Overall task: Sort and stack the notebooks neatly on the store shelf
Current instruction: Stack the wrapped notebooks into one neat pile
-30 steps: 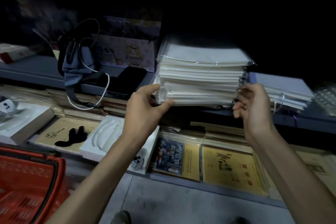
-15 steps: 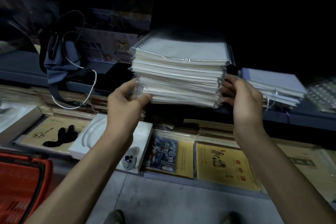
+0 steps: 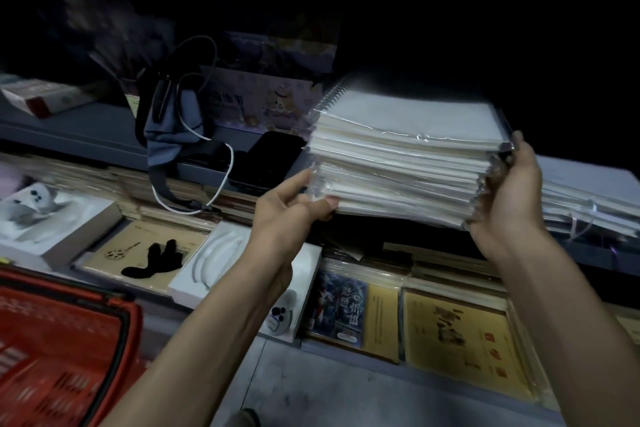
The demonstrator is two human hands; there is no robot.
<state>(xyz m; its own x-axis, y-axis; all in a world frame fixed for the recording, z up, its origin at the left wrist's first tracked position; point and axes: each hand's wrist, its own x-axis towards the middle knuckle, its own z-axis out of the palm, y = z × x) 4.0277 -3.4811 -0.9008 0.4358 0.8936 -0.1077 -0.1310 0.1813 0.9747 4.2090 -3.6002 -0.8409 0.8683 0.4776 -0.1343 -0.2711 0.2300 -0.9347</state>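
A thick stack of white spiral notebooks (image 3: 405, 152) wrapped in clear plastic hangs tilted in front of the grey middle shelf (image 3: 86, 139), its right end lower. My left hand (image 3: 291, 204) grips its lower left corner, thumb on the front edge. My right hand (image 3: 509, 191) holds the right end, fingers curled round the side. A second, lower pile of wrapped notebooks (image 3: 588, 198) lies on the shelf just right of my right hand.
A grey pouch with white cable (image 3: 173, 135) and a black phone (image 3: 266, 159) lie on the shelf to the left. Below are white boxes (image 3: 221, 260), yellow-covered notebooks (image 3: 460, 336) and a black glove (image 3: 156, 258). A red basket (image 3: 59, 357) stands lower left.
Both hands have lifted the stack off the shelf and tilted it, the right end dropping lower. My right hand has shifted further round the stack's right end.
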